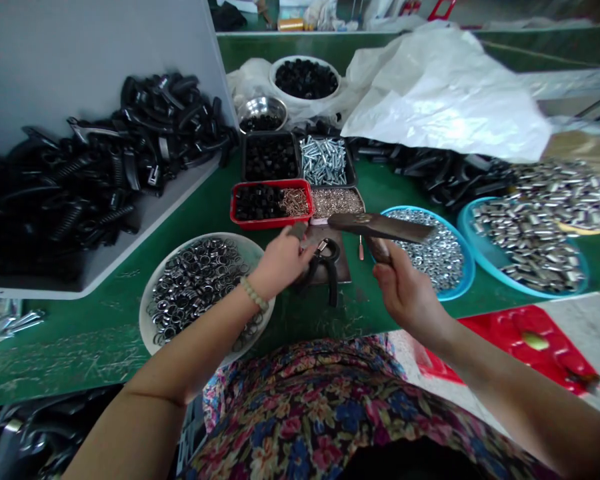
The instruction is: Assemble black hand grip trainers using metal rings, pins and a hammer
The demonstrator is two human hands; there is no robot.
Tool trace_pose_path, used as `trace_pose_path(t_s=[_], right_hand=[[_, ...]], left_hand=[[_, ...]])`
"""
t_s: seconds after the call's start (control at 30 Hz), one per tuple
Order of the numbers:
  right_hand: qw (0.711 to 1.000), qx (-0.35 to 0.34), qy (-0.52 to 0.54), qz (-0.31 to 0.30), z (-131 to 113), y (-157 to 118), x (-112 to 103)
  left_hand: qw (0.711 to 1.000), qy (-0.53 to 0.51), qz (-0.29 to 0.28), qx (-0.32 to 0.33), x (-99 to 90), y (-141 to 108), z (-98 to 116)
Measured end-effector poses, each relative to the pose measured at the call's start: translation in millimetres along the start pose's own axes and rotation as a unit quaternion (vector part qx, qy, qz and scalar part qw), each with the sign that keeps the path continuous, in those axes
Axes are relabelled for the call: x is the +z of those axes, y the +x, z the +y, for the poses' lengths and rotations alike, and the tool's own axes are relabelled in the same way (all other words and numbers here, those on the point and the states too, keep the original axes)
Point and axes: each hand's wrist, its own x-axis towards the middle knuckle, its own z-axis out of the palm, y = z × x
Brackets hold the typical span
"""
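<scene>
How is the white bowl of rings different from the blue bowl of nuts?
The round white bowl is near the left hand, the round blue plastic bowl near the right hand. The white bowl holds dark shiny metal rings, the blue bowl small silver nuts. The white bowl looks bigger. Both sit on the green table, full of metal parts.

Left forearm [190,340] and right forearm [520,400] bare, angled inward; left hand [280,263] palm-down, reaching forward; right hand [405,287] curled closed, palm turned up, wrist bent.
</scene>
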Motion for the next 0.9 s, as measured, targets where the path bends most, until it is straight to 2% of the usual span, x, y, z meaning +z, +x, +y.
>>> trace_pose_path(t_s=[0.07,0.13,0.17,0.23,0.33,0.47,0.57,0.67,0.73,0.8,0.9], right_hand=[[0.999,0.006,-0.026,-0.038,2,-4,6],[0.994,0.008,-0.053,-0.093,3,-5,13],[0.995,0.004,-0.051,-0.089,4,-4,14],[1.0,-0.006,-0.019,-0.017,2,-5,10],[0.995,0.026,0.019,0.096,2,-10,-6],[0.989,0.084,0.02,0.123,11,-15,-16],[0.987,0.095,0.028,0.123,21,-14,-11],[0.988,0.092,0.044,0.114,27,-14,-4],[0.988,0.088,0.054,0.111,30,-17,-2],[0.988,0.085,0.06,0.112,33,-19,0],[0.988,0.088,0.06,0.112,35,-19,3]], left_hand=[[0.998,0.017,0.063,0.015,-11.2,39,1],[0.994,0.07,0.051,0.063,-9.5,81,6],[0.991,0.095,0.025,0.09,-4.1,100,10],[0.986,0.134,-0.022,0.102,11.5,129,17],[0.983,0.152,-0.045,0.094,32.9,147,21],[0.986,0.145,-0.002,0.084,39.3,148,19],[0.991,0.119,0.015,0.064,32.6,151,20],[0.998,0.031,0.013,0.046,20.3,144,22],[0.997,-0.067,0.004,0.046,11.5,125,22],[0.984,-0.171,-0.015,0.045,5.9,97,19],[0.963,-0.266,-0.042,0.018,8.0,50,11]])
